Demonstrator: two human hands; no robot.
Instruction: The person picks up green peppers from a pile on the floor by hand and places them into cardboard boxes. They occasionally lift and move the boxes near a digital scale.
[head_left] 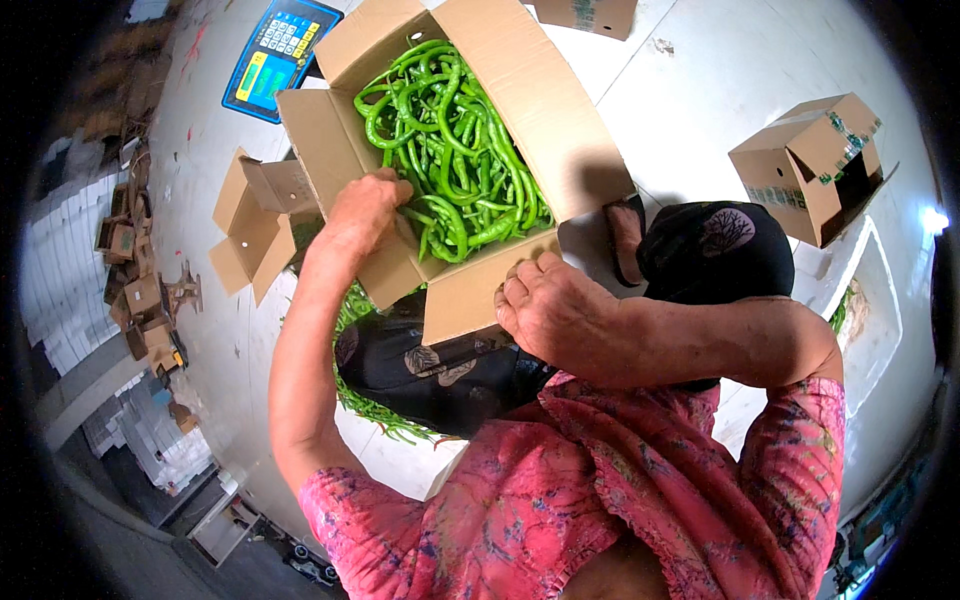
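**Both hands on a carton of long green peppers**

Pink flowered sleeves fill the lower edge, closest to the lens, and 2 bare forearms rise from them toward the open cardboard box, the landmark for all that follows; the box is the largest thing in reach, tilted, its flaps spread wide, and it rests above the person's dark patterned trousers; inside the box lies a tangled heap of long green peppers, filling it nearly to the rim; more green peppers show below the box, beside the trousers; right of the box, a dark cloth-covered knee and a sandalled foot sit just beside its near corner; well right of the box stands 1 smaller printed carton, open on its side; left of the box lies 1 flattened small carton; above the box's left flap sits a blue scale panel on the pale floor; the left hand grips the box's left wall, fingers curled over the rim and touching the peppers; the right hand clasps the near front flap, fingers bent around its edge.
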